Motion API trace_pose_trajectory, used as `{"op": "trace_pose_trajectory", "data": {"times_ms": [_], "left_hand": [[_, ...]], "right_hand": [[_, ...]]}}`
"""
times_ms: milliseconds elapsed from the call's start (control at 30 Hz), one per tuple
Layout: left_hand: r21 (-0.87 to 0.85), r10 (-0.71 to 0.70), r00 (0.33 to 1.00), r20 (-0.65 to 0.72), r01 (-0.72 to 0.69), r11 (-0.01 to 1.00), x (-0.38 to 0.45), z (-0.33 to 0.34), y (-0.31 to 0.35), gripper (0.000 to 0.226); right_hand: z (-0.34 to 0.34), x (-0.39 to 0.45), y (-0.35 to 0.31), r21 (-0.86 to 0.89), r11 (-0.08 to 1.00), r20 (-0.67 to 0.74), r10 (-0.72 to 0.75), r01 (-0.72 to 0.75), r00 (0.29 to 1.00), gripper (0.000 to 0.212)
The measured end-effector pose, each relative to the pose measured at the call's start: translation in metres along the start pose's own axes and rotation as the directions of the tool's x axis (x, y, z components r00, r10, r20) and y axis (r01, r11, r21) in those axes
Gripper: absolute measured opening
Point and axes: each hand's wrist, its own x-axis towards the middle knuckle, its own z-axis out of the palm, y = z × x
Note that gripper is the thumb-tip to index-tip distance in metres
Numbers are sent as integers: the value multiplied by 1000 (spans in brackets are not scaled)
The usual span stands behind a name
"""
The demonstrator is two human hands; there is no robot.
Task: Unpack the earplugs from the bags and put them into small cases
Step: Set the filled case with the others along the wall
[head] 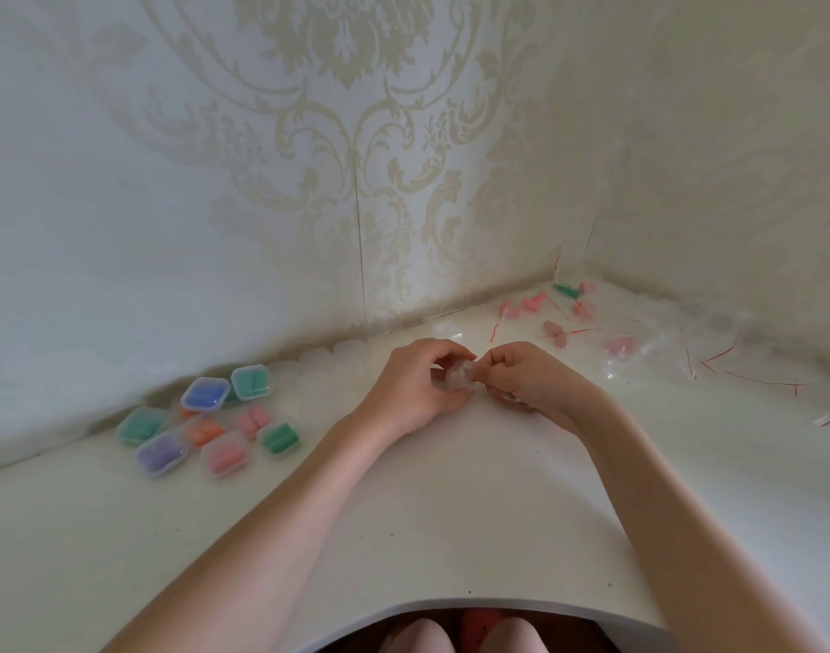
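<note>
Both hands meeting at the middle of the desk (450, 511): left hand (415, 388) and right hand (530, 379), fingers curled, pinching one small clear bag (453, 381) between them, something pale pink blurred inside, likely earplugs not yet out. Toward nine o'clock, against the wall, a cluster of filled cases (205, 424) with lids shut: green, blue, purple, orange, pink contents, roughly eight or so, hard to count exactly. Toward two o'clock, in the corner, loose bagged earplugs (556, 332), mostly pink, one green pair (567, 289), plus a heap of crumpled clear bags (686, 351) with red seal strips. At twelve o'clock, along the wall foot, a row of pale clear empty cases (337, 358), faint and hard to count. Judged perhaps halfway or a bit beyond: several cases done, a handful of bags left. Open bare surface from four through eight o'clock; walls closing in from nine round to three; curved cut-out desk edge at six o'clock, right above the lap, a drop risk for anything rolling.
</note>
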Motion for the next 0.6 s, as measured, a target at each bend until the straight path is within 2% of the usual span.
{"op": "trace_pose_trajectory", "data": {"times_ms": [167,300,433,500,600], "left_hand": [[-54,-23,997,72,27,998,3,-5,3,40],[-70,-15,993,118,24,997,5,-7,2,36],[-86,-26,988,150,39,996,6,-8,0,30],[-146,-53,982,179,79,986,6,-10,1,29],[-274,-113,961,254,183,944,7,-18,2,29]], "right_hand": [[-4,1,0,-75,996,40,45,-42,998,36],[-4,2,0,-93,994,46,58,-53,997,44],[-1,3,0,-78,995,20,59,-57,998,37],[2,3,2,-66,998,-73,18,-22,997,29],[5,-1,1,-95,984,-185,-165,149,969,12]]}}
